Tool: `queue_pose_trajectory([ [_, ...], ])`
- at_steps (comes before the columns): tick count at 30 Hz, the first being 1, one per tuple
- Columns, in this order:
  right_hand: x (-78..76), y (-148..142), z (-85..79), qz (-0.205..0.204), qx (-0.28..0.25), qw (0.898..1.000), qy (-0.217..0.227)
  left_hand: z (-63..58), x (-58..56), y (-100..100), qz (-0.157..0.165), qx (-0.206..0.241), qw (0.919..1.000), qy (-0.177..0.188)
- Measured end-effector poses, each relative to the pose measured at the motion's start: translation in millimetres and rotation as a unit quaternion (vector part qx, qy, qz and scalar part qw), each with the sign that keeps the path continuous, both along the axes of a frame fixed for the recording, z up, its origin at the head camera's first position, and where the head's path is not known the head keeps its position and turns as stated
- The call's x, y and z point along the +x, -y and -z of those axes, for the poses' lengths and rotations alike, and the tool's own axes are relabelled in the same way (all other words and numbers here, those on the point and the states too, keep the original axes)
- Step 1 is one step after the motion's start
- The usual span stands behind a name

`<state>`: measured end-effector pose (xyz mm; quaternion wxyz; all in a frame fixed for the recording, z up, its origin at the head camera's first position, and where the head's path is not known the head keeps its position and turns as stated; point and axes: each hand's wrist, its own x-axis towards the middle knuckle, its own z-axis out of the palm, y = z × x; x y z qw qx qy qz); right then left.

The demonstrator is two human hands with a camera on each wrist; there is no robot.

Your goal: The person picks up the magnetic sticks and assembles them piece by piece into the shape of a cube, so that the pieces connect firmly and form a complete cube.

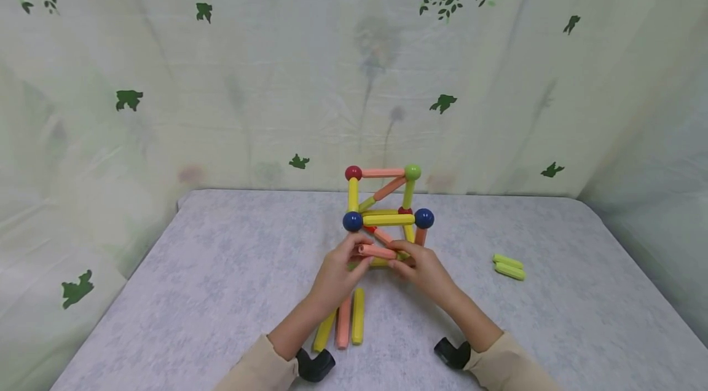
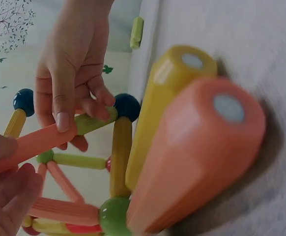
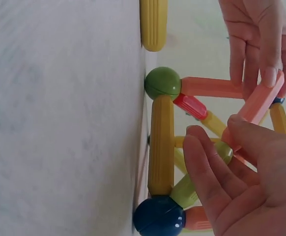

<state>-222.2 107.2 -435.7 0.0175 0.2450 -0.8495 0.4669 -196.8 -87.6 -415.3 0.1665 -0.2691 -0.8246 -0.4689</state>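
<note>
Between both hands a salmon-pink magnetic stick (image 1: 378, 251) lies across the near side of a ball-and-stick frame. My left hand (image 1: 337, 268) pinches its left end between thumb and fingers. At the other end my right hand (image 1: 426, 274) grips the stick with thumb and fingers, right where it meets a short light green stick (image 2: 91, 124). That green stick slants down to a dark blue ball (image 3: 158, 215) at the frame's base. A yellow stick (image 3: 161, 145) links this ball to a green ball (image 3: 162, 83). Higher up, a yellow bar (image 1: 389, 219) spans two blue balls.
Yellow and salmon-pink sticks (image 1: 343, 323) lie in front of the frame, near the left forearm. Farther right on the grey table (image 1: 581, 317) are two short light green sticks (image 1: 509, 268). A patterned curtain (image 1: 310, 71) hangs behind the table.
</note>
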Motion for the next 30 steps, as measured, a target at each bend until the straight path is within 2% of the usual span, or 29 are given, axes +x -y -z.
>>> queue_pose_trajectory([
  [2,-0.4,1,0.7,0.001,-0.009,1.000,0.006,-2.3,0.6,3,-0.025,-0.040,0.9971,-0.059],
  [5,-1.0,2,1.4,0.008,-0.024,1.000,0.015,-9.1,0.7,10,-0.079,-0.086,0.9820,-0.148],
  [7,-1.5,4,1.4,0.018,-0.028,0.999,0.013,-13.6,-1.7,13,-0.108,-0.100,0.9760,-0.161],
  [8,-1.7,4,1.3,0.024,-0.031,0.999,0.013,-15.4,-3.7,15,-0.118,-0.105,0.9758,-0.151],
  [10,-2.5,7,1.3,0.038,-0.032,0.999,0.003,-18.4,-8.5,17,-0.127,-0.115,0.9792,-0.109],
  [13,-3.3,10,1.2,0.057,-0.037,0.998,-0.008,-19.9,-15.4,18,-0.124,-0.124,0.9838,-0.037],
  [15,-3.7,13,1.5,0.067,-0.043,0.997,-0.008,-19.5,-19.0,17,-0.122,-0.121,0.9851,-0.007],
  [20,-2.2,18,0.9,0.092,-0.062,0.994,0.001,-17.9,-24.3,12,-0.133,-0.097,0.9863,0.003],
  [25,-0.2,20,-0.4,0.100,-0.064,0.993,-0.012,-17.4,-26.3,9,-0.125,-0.061,0.9902,0.005],
  [28,1.4,16,-4.2,0.090,-0.058,0.991,-0.082,-15.9,-25.9,8,-0.120,-0.046,0.9916,0.017],
  [30,2.9,10,-9.9,0.082,-0.065,0.980,-0.168,-14.7,-25.7,8,-0.117,-0.040,0.9920,0.023],
])
